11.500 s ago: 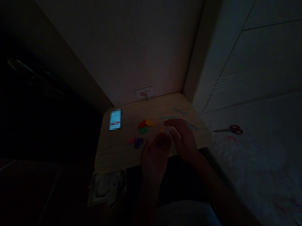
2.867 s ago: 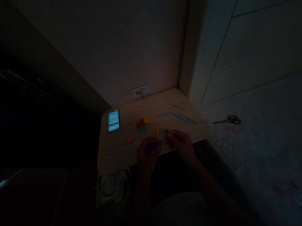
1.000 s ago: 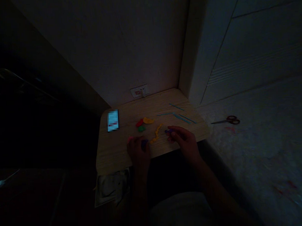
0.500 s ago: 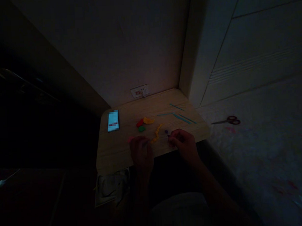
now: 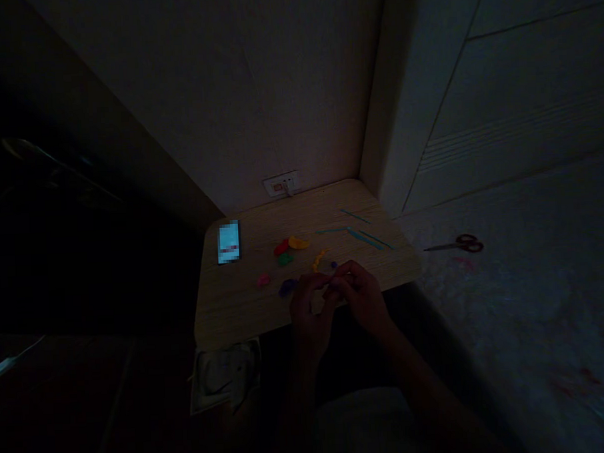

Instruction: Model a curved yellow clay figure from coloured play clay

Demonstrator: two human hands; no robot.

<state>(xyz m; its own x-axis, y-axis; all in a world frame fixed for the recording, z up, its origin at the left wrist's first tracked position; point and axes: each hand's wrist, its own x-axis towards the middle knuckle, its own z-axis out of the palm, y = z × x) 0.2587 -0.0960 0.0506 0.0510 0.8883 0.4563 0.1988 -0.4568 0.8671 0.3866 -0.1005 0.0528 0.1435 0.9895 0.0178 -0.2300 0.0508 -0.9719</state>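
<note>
My left hand (image 5: 313,313) and my right hand (image 5: 362,297) meet over the table's front edge, fingertips pinched together. Between them is a small dark piece that looks like purple modelling clay, mostly hidden by the fingers. Left of my left hand lies a purple clay lump (image 5: 287,287), with a pink lump (image 5: 263,280) further left. Just beyond the fingers are a bumpy yellow clay strip (image 5: 318,260) and a small purple ball (image 5: 334,265). Red clay (image 5: 281,247), green clay (image 5: 285,259) and a yellow-orange piece (image 5: 299,242) sit together behind.
The wooden table (image 5: 225,310) stands against a wall with a socket (image 5: 281,184). A lit phone (image 5: 228,242) lies at its left, blue modelling tools (image 5: 365,238) at its right. Scissors (image 5: 455,244) rest on the pale surface to the right. A box (image 5: 226,377) is below the front-left edge.
My left hand has moved right from beside the pink clay to meet my right hand, uncovering the purple lump and pink piece. My right hand has shifted slightly.
</note>
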